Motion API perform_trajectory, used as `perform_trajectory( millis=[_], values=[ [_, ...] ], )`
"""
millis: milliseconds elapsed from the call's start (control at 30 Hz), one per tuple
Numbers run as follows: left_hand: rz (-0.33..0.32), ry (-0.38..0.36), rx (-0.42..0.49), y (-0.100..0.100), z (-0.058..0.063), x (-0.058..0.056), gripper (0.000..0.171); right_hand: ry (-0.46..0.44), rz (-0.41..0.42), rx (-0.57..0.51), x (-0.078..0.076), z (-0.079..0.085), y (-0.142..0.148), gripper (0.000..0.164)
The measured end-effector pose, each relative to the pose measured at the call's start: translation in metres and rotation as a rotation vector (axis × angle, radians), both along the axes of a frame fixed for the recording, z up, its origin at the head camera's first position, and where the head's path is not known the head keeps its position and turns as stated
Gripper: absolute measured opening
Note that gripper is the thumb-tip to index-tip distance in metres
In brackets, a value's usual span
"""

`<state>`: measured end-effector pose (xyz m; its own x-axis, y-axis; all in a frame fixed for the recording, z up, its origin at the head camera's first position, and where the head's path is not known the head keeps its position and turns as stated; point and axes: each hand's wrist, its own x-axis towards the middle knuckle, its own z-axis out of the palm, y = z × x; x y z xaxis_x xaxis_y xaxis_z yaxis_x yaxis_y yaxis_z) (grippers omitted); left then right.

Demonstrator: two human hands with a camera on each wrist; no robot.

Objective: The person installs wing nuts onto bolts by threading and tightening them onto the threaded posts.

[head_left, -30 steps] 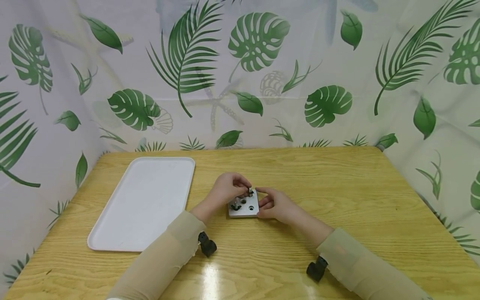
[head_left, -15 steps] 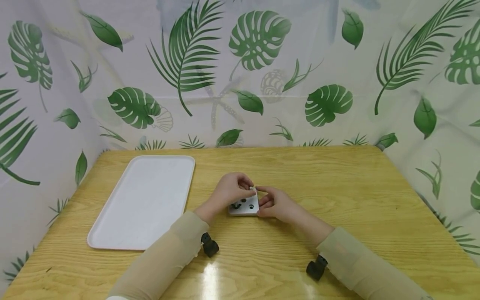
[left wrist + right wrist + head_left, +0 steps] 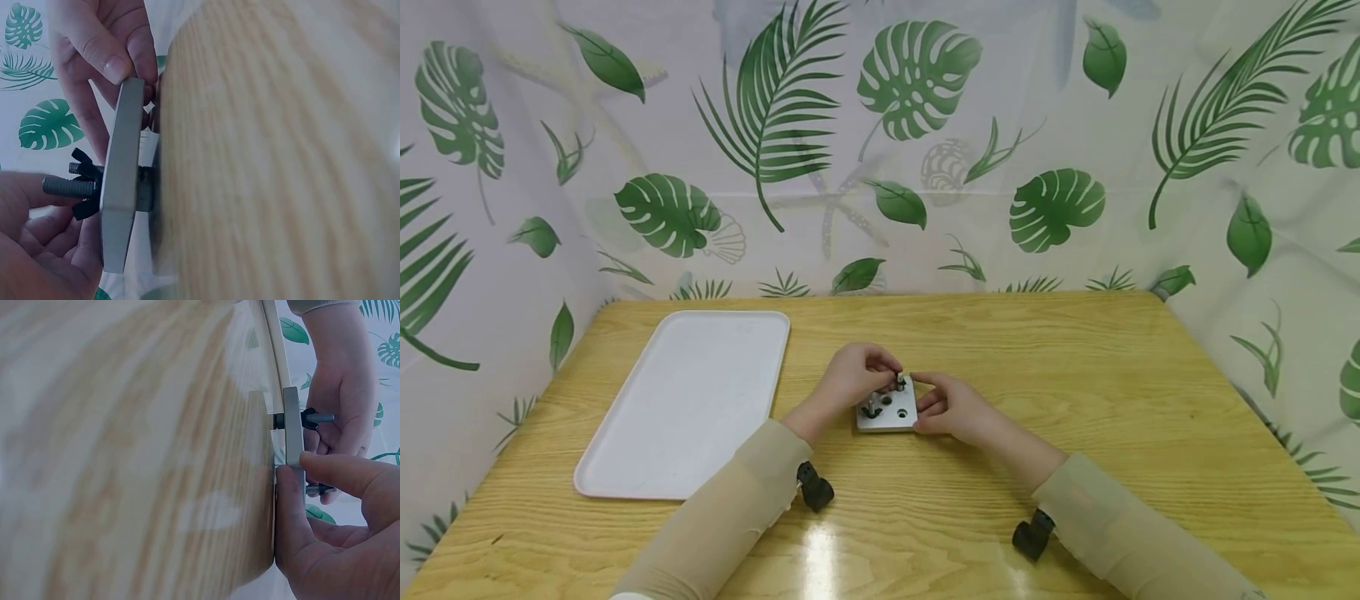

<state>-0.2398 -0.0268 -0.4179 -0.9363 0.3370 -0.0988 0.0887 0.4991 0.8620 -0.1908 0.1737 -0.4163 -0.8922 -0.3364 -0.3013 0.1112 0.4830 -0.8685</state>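
Note:
A square metal plate with holes lies flat, raised off the table on the bolt heads beneath it. A bolt with a black wing nut stands at its near-left corner. At the far-right corner, my left hand pinches the black wing nut on a second bolt, its fingertips partly hiding it. My right hand grips the plate's right edge between thumb and fingers, as the right wrist view shows. Open holes show at the plate's middle and near-right corner.
A white rectangular tray lies on the wooden table to the left, behind my left forearm. A leaf-patterned cloth hangs behind and beside the table. A small black camera sits on each wrist.
My left hand turned over the far-right bolt, its fingers swinging across the wing nut and then back to the left. My right hand kept its grip and the plate stayed in place.

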Motion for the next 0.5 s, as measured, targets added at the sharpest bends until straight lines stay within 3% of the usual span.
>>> perform_trajectory(
  millis=[300,500],
  values=[
    [-0.046,0.014,-0.096,0.0038,0.0027,0.0006,0.017,0.007,0.005,0.007,0.0005,0.0022,0.0004,0.080],
    [-0.051,-0.003,-0.082,0.0031,0.0026,0.0001,0.017,0.002,0.008,0.004,0.0008,0.0018,0.0002,0.080]
  ],
)
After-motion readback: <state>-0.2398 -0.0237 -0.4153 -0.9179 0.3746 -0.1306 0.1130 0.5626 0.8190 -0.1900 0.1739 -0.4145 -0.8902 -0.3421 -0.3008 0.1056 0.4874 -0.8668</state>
